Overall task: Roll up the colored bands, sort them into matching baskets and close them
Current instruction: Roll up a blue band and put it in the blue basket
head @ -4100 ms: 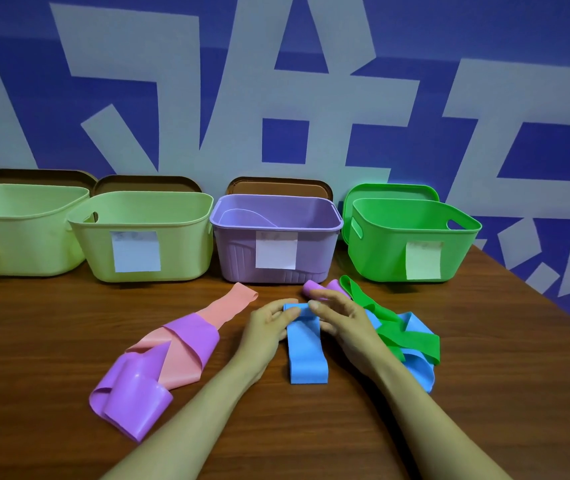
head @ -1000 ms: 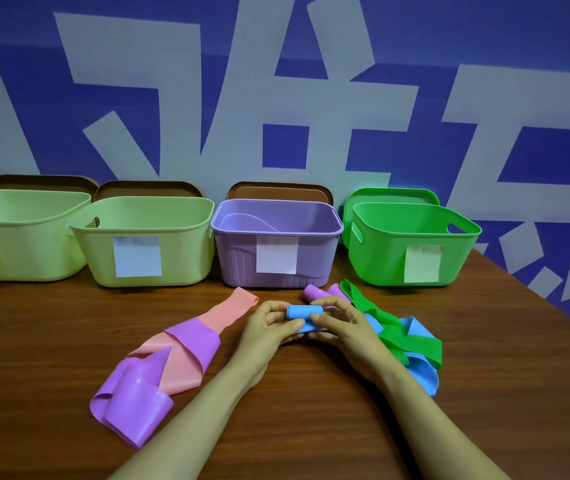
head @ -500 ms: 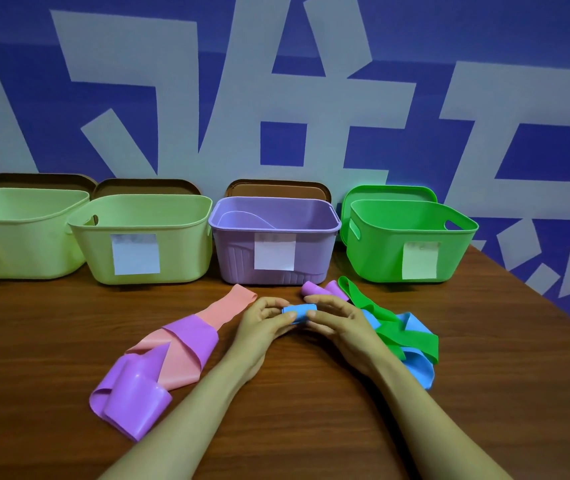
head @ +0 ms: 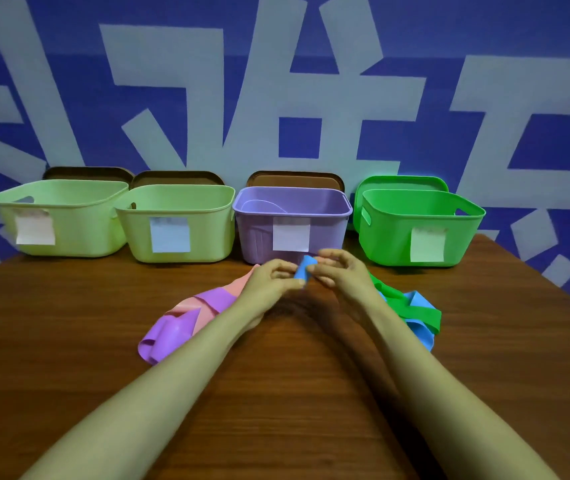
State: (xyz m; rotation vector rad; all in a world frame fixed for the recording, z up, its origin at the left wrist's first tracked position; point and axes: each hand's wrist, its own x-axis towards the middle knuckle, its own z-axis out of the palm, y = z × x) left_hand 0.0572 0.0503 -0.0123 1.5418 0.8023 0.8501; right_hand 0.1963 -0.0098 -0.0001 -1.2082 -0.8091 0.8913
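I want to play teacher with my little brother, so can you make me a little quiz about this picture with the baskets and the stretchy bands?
1. True or false: the purple basket has its lid on.
2. The left hand and the right hand hold a rolled band between them. What colour is it? A pink, B blue, C green.
3. Fill in: the loose green band lies to the ___ of both hands.
Key: 1 false; 2 B; 3 right.
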